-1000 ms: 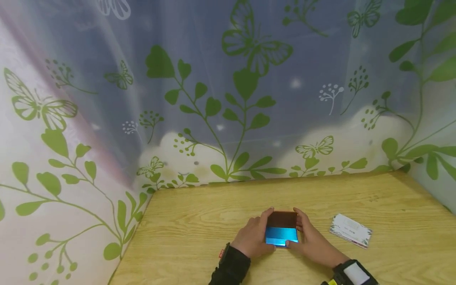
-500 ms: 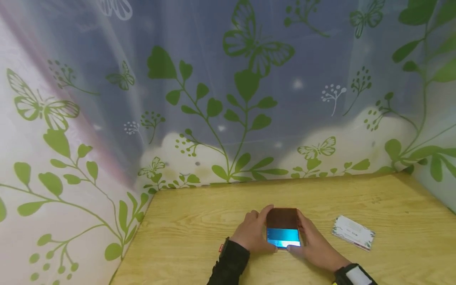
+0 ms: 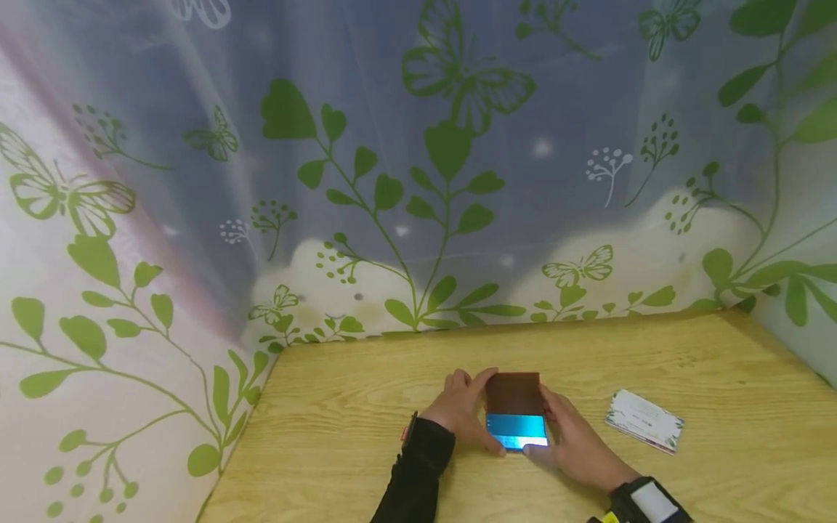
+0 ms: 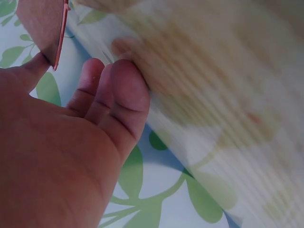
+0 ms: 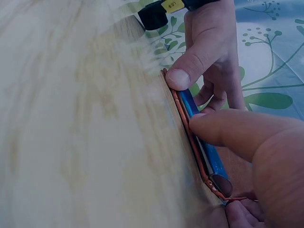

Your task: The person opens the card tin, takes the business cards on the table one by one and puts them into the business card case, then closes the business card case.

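A flat case (image 3: 514, 396), with a brown upper panel and a shiny blue lower part, is held between both hands over the table. My left hand (image 3: 460, 410) grips its left side, one finger at the top corner and the thumb at the bottom edge. My right hand (image 3: 578, 447) holds the right side, its thumb on the bottom edge. In the right wrist view, both thumbs press along the blue edge (image 5: 216, 161) beside an orange-brown rim. The left wrist view shows a corner of the brown panel (image 4: 42, 21) against one finger, other fingers spread away from it.
A small stack of white printed cards (image 3: 645, 421) lies on the wood-grain table (image 3: 340, 407) to the right of the hands. Behind and to the left hangs a curtain (image 3: 366, 181) with green leaves and butterflies. Both wrists wear black bands.
The brown panel shows taller and its top edge has moved away from me. The left fingers follow that edge outward. Both hands keep their grip, and the cards stay put.
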`<state>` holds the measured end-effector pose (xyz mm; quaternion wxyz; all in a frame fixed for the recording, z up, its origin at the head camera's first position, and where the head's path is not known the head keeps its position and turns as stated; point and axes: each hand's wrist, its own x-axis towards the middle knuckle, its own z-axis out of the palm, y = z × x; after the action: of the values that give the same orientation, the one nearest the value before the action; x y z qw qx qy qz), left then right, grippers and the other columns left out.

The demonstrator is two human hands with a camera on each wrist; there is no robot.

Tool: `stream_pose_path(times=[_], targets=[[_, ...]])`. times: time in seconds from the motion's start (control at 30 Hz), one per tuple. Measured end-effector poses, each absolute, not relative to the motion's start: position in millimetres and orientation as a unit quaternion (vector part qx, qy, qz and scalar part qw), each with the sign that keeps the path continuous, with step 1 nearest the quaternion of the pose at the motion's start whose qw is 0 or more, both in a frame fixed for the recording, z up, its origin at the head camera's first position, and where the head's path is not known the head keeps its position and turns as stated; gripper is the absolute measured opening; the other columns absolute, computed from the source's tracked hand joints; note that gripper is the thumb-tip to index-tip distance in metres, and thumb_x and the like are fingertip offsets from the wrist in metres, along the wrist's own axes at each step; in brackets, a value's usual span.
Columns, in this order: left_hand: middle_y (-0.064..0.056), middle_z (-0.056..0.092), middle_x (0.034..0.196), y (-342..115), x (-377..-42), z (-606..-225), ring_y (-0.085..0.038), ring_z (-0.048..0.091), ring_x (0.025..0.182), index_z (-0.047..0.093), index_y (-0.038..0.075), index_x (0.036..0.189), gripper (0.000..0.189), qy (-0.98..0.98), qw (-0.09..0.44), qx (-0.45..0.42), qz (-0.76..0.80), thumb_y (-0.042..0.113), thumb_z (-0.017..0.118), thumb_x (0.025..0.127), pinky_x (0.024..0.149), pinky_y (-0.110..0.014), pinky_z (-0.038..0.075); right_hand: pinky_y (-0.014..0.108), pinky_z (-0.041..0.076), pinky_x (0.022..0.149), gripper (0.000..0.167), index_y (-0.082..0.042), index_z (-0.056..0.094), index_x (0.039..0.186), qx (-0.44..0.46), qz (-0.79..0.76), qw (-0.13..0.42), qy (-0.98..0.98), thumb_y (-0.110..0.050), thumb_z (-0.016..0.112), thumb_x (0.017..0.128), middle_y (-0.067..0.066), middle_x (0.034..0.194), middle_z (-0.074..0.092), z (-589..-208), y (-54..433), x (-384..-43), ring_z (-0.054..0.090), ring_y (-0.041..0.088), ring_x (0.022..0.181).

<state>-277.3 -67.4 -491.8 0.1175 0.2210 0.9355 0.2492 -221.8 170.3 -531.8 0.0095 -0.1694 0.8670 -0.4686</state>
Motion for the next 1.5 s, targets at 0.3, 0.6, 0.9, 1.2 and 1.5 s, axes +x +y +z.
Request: stream_pose_path(times=[0.3, 0.6, 0.9, 1.2, 1.5], targets=[[-0.002, 0.036, 0.120, -65, -283, -492, -0.019, 0.035, 0.108, 0.031, 0.039, 0.162, 0.129, 0.936, 0.149, 0.192, 0.254, 0.049, 0.102, 0.055, 0.072, -0.030, 0.047, 0.045, 0.051, 0.103, 0.055, -0.003, 0.062, 0.136, -0.115, -0.490, -0.016, 0.864, -0.034, 0.079, 0.094, 0.023, 0.150, 0.047, -535, 175, -224, 0.057, 0.039, 0.130], [-0.002, 0.032, 0.111, -64, -286, -489, -0.019, 0.030, 0.099, 0.034, 0.033, 0.162, 0.129, 0.933, 0.159, 0.202, 0.252, 0.047, 0.103, 0.054, 0.069, -0.029, 0.038, 0.058, 0.031, 0.100, 0.025, 0.005, 0.068, 0.121, -0.027, -0.425, -0.268, 0.864, -0.005, 0.061, 0.099, 0.023, 0.132, 0.055, -526, 196, -226, 0.043, 0.044, 0.124], [-0.001, 0.033, 0.111, -66, -288, -483, -0.020, 0.030, 0.097, 0.037, 0.029, 0.161, 0.129, 0.943, 0.160, 0.192, 0.220, 0.050, 0.103, 0.052, 0.071, -0.029, 0.038, 0.076, 0.008, 0.104, 0.056, 0.023, 0.041, 0.142, 0.122, -0.343, -0.113, 0.924, -0.014, 0.046, 0.100, 0.045, 0.148, 0.024, -521, 239, -232, 0.011, 0.066, 0.135], [-0.001, 0.031, 0.108, -65, -288, -484, -0.019, 0.029, 0.095, 0.036, 0.031, 0.162, 0.128, 0.940, 0.169, 0.194, 0.225, 0.050, 0.102, 0.054, 0.071, -0.029, 0.032, 0.072, 0.017, 0.104, 0.052, 0.027, 0.047, 0.132, 0.111, -0.316, -0.108, 0.936, -0.013, 0.053, 0.099, 0.048, 0.140, 0.034, -520, 245, -231, 0.023, 0.065, 0.130], [0.000, 0.029, 0.108, -64, -288, -483, -0.020, 0.028, 0.098, 0.035, 0.031, 0.162, 0.126, 0.937, 0.177, 0.196, 0.229, 0.049, 0.101, 0.056, 0.071, -0.030, 0.033, 0.074, 0.015, 0.095, 0.047, 0.006, 0.058, 0.136, 0.150, -0.314, -0.113, 0.931, -0.023, 0.067, 0.100, 0.042, 0.134, 0.042, -520, 248, -231, 0.025, 0.067, 0.125]])
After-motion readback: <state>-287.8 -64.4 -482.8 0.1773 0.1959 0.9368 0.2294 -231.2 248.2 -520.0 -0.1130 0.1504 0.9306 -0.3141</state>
